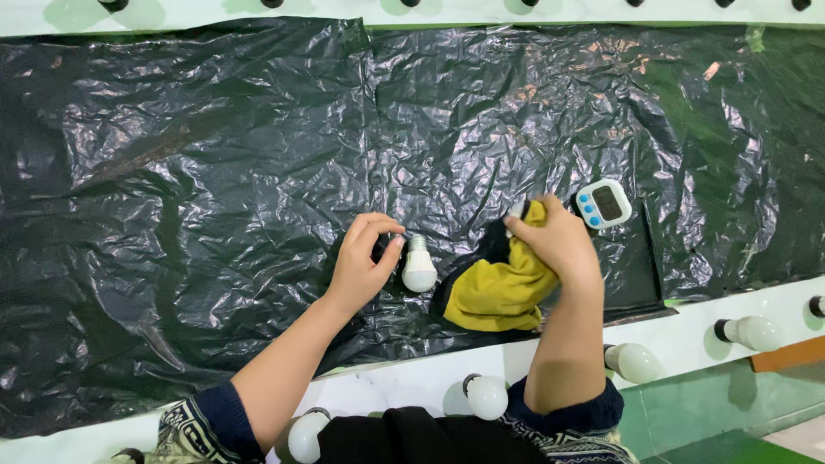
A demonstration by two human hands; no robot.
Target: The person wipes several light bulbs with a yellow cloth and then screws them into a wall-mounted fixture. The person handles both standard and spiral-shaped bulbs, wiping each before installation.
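My left hand (365, 258) pinches the screw base of a white light bulb (419, 268) that lies on the black plastic sheet (215, 172). My right hand (559, 239) is closed on a yellow cloth with a dark lining (498, 292), bunched up just right of the bulb. A small white digital timer with blue buttons (604, 204) lies beside my right hand, up and to the right.
A white frame (412, 378) borders the near side of the sheet, with several round white bulbs fitted along it (485, 397), (634, 362), (754, 332), (306, 436). Dark sockets line the white strip at the far edge (533, 7). A green floor (730, 412) shows at the lower right.
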